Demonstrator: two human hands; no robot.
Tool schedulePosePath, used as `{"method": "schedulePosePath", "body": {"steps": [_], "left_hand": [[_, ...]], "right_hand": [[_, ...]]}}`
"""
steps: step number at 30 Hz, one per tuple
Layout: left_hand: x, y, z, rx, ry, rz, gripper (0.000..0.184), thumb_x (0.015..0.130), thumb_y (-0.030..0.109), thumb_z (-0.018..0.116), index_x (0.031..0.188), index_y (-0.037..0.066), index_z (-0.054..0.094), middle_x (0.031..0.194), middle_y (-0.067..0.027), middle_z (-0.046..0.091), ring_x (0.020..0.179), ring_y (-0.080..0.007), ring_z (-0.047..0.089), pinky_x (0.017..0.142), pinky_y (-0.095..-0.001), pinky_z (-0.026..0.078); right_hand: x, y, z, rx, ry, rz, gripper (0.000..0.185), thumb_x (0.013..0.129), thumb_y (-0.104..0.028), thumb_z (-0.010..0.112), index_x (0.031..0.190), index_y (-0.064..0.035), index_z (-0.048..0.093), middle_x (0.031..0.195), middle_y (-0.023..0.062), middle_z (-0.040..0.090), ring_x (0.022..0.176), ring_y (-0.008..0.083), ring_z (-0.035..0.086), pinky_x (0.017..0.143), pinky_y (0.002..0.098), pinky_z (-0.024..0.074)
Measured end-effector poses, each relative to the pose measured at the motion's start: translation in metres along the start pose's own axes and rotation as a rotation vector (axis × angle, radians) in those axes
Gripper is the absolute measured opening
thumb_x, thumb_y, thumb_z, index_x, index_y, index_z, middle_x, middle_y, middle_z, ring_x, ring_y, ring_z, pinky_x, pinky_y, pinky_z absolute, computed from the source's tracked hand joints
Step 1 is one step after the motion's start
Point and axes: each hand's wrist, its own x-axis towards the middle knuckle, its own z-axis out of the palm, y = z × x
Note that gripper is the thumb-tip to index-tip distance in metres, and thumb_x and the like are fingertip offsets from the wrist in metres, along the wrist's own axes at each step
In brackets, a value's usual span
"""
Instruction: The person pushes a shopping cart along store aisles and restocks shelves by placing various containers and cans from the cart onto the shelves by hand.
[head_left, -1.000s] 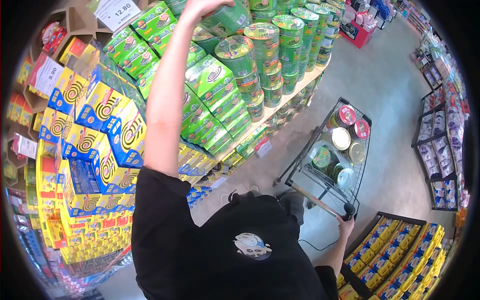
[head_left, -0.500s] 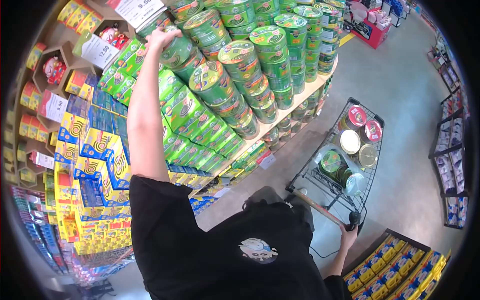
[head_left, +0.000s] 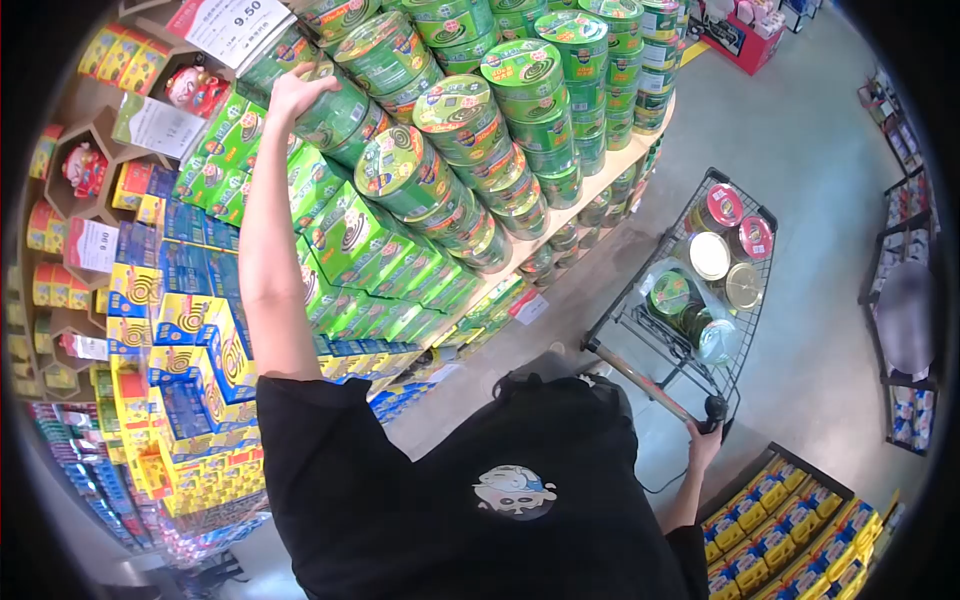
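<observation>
My left hand [head_left: 298, 94] reaches out to the upper shelf, its fingers bent over a green tin of mosquito coils [head_left: 345, 118] in the stack. Part of that tin is hidden behind the fingers. Down at the right, my right hand [head_left: 706, 442] is wrapped round the end of the shopping cart handle [head_left: 650, 388], beside a black knob-like piece. Inside the wire cart [head_left: 742, 375] are several round tins, among them a red-lidded tin [head_left: 724, 205], a pale-lidded tin [head_left: 709, 256] and a green tin [head_left: 670, 292] in clear wrap.
Stacked green tins [head_left: 520, 75] stand along the shelf edge [head_left: 560, 222]. Green boxes [head_left: 350, 235] and blue-yellow boxes [head_left: 185, 325] fill the display nearer me. Price cards [head_left: 232, 30] hang above it. A rack of yellow packs [head_left: 780, 535] stands at lower right, more shelves [head_left: 905, 280] beyond the aisle.
The view has shifted a little, so the shelf sits further left and the cart slightly right. My left hand stays at the same tin, and my right hand stays on the handle.
</observation>
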Motion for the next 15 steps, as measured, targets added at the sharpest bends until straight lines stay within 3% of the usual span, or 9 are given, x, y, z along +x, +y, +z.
{"method": "schedulePosePath", "body": {"steps": [4, 7, 10, 11, 14, 15], "left_hand": [[-0.023, 0.009, -0.008, -0.089, -0.115, 0.086, 0.09, 0.059, 0.047, 0.085, 0.14, 0.011, 0.067, 0.127, -0.0208, 0.072, 0.117, -0.0284, 0.069, 0.101, -0.0383, 0.053], [-0.014, -0.007, -0.001, -0.066, -0.048, 0.199, 0.085, 0.062, 0.05, 0.082, 0.139, 0.015, 0.068, 0.129, -0.0203, 0.071, 0.12, -0.0296, 0.068, 0.104, -0.0405, 0.051], [-0.016, -0.016, 0.006, 0.007, 0.047, 0.316, 0.08, 0.067, 0.054, 0.079, 0.139, 0.019, 0.069, 0.132, -0.0174, 0.071, 0.123, -0.0309, 0.067, 0.106, -0.0427, 0.05], [-0.018, -0.016, 0.006, 0.045, 0.088, 0.353, 0.079, 0.069, 0.056, 0.078, 0.139, 0.02, 0.069, 0.133, -0.0161, 0.07, 0.124, -0.0313, 0.067, 0.107, -0.0435, 0.05], [-0.034, -0.007, -0.001, 0.05, 0.035, 0.304, 0.073, 0.075, 0.059, 0.075, 0.139, 0.023, 0.069, 0.143, -0.0171, 0.064, 0.132, -0.034, 0.061, 0.112, -0.0426, 0.046], [-0.042, 0.002, -0.007, 0.205, 0.033, 0.291, 0.065, 0.082, 0.056, 0.075, 0.137, 0.021, 0.071, 0.143, -0.0171, 0.063, 0.135, -0.0336, 0.058, 0.114, -0.0432, 0.044]], "right_hand": [[0.008, -0.016, 0.004, 0.016, -0.021, -0.029, 0.055, 0.073, -0.024, 0.093, 0.114, -0.0018, 0.063, 0.078, 0.005, 0.067, 0.05, 0.0155, 0.058, 0.046, 0.0314, 0.0463], [0.013, -0.019, 0.012, -0.02, -0.015, 0.031, 0.07, 0.073, -0.03, 0.093, 0.127, 0.0008, 0.061, 0.086, 0.0094, 0.07, 0.059, 0.0183, 0.063, 0.051, 0.0337, 0.0505], [0.015, -0.027, 0.015, -0.011, -0.003, 0.036, 0.075, 0.072, -0.031, 0.094, 0.131, 0.0002, 0.061, 0.086, 0.009, 0.07, 0.056, 0.0184, 0.062, 0.05, 0.0329, 0.0496], [0.013, -0.03, 0.018, 0.06, 0.034, -0.018, 0.052, 0.075, -0.026, 0.092, 0.11, -0.0018, 0.063, 0.078, 0.0058, 0.067, 0.048, 0.0149, 0.057, 0.044, 0.0311, 0.0453], [0.023, -0.027, 0.021, 0.002, 0.001, -0.003, 0.065, 0.071, -0.032, 0.095, 0.115, 0.0025, 0.063, 0.081, 0.0081, 0.067, 0.051, 0.0168, 0.058, 0.045, 0.0318, 0.0453], [0.022, -0.031, 0.019, 0.003, -0.016, 0.04, 0.059, 0.071, -0.031, 0.095, 0.108, 0.0017, 0.063, 0.079, 0.0073, 0.065, 0.051, 0.0161, 0.057, 0.045, 0.0318, 0.044]]}}
